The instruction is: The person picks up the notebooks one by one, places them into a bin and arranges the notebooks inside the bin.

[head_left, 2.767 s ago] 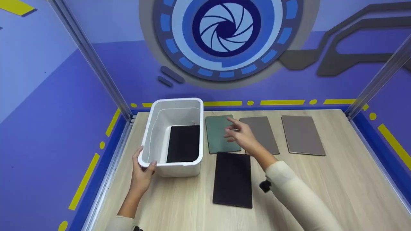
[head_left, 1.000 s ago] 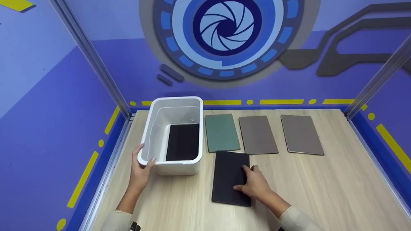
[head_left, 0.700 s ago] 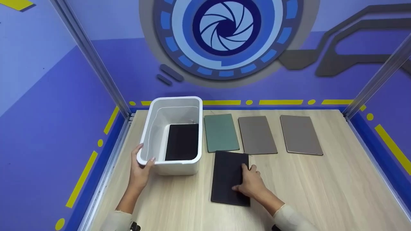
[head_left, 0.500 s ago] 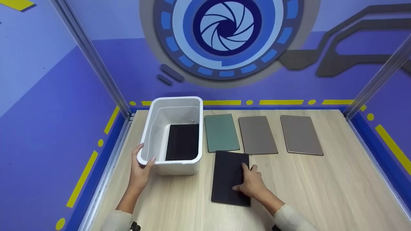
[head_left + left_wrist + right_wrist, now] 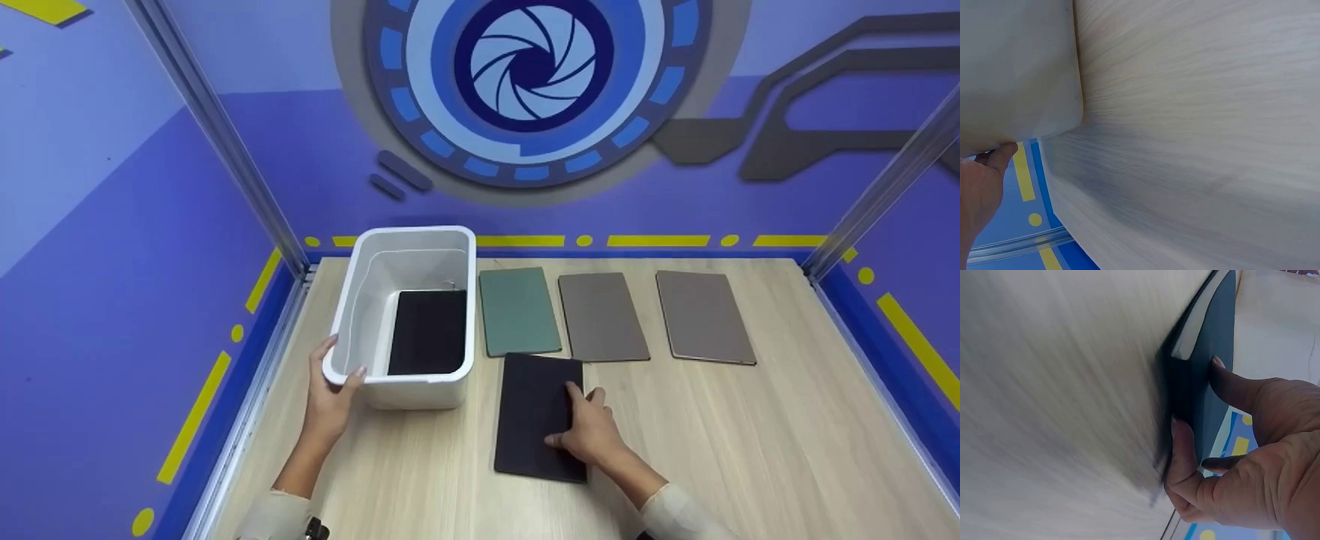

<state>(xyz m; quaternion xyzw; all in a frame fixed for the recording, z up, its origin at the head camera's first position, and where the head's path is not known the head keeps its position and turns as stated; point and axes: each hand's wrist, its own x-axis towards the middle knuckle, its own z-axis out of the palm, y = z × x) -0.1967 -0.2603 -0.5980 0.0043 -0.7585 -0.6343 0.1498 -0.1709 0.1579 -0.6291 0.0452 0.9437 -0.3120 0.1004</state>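
Note:
A white plastic bin (image 5: 414, 397) stands on the left of the table, and my left hand (image 5: 328, 401) grips its near left rim corner, thumb on the front edge. The left wrist view has that hand (image 5: 982, 188) against the bin's wall (image 5: 1016, 67). Front and centre lies a black notebook (image 5: 525, 416). My right hand (image 5: 594, 431) holds it at its right side. Close up in the right wrist view, the thumb presses the notebook's cover (image 5: 1216, 340) and the fingers curl at its edge; white pages show. Inside the bin lies another black notebook (image 5: 429, 330).
Behind the held notebook lie a green notebook (image 5: 519, 311), a taupe notebook (image 5: 604, 316) and a second taupe notebook (image 5: 705, 316) farther right. The wooden table (image 5: 817, 450) is bounded by a purple-blue back wall (image 5: 285, 165) and side panels with metal posts.
My right hand has come down from above the green notebook to the black notebook in front and taken hold of its right side. My left hand stays on the bin rim.

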